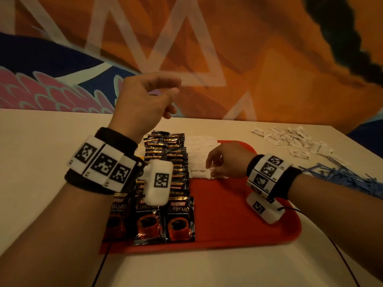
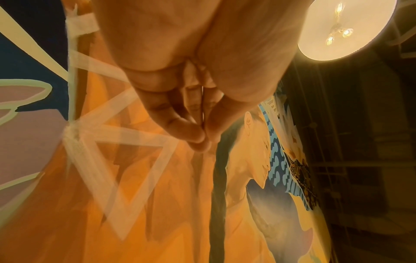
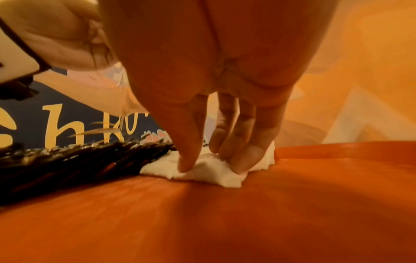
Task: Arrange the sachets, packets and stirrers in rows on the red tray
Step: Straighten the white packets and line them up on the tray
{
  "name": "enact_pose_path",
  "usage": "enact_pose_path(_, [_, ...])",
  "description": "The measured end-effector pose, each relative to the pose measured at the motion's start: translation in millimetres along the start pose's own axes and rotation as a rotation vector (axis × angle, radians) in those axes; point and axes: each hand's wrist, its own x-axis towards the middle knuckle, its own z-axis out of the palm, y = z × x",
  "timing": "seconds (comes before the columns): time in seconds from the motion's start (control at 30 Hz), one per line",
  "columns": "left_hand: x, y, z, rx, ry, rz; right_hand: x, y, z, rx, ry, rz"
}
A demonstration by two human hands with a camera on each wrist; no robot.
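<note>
The red tray (image 1: pixel 228 214) lies on a pale table. Black coffee packets (image 1: pixel 178 216) fill its left part in overlapping rows. Beside them runs a column of white brown-sugar sachets (image 1: pixel 199 154). My right hand (image 1: pixel 213 172) is at the near end of that column, thumb and straight fingers pressing on the nearest sachet (image 3: pixel 213 174); the packets (image 3: pixel 78 163) lie just to its left on the tray (image 3: pixel 225 213). My left hand (image 1: pixel 176 86) is raised above the tray's far left, fingers loosely curled toward the thumb, and holds nothing (image 2: pixel 203 138).
Loose white sachets (image 1: pixel 290 139) lie scattered on the table at the back right. A heap of blue stirrers (image 1: pixel 342 175) sits at the right edge, behind my right forearm. A painted wall rises straight behind the table. The tray's right half is bare red.
</note>
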Motion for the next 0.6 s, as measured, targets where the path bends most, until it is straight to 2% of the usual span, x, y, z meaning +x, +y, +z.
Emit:
enact_pose_path(0.17, [-0.5, 0.7, -1.4, 0.021, -0.009, -0.010, 1.3, 2.4, -7.4, 0.043, -0.010, 0.007])
enact_pose_path(0.3, [-1.5, -1.1, -0.4, 0.032, -0.018, -0.024, 10.0, 26.1, -32.6, 0.097, 0.084, 0.075])
enact_pose_path(0.5, [5.5, -11.1, -2.6, 0.003, -0.057, -0.025, 37.4, 111.9, -76.0, 0.142, 0.130, 0.390])
enact_pose_path(0.6, [13.0, -22.6, -9.0, -0.015, -0.112, -0.020, 43.5, 150.3, -94.0, -0.025, 0.108, 0.499])
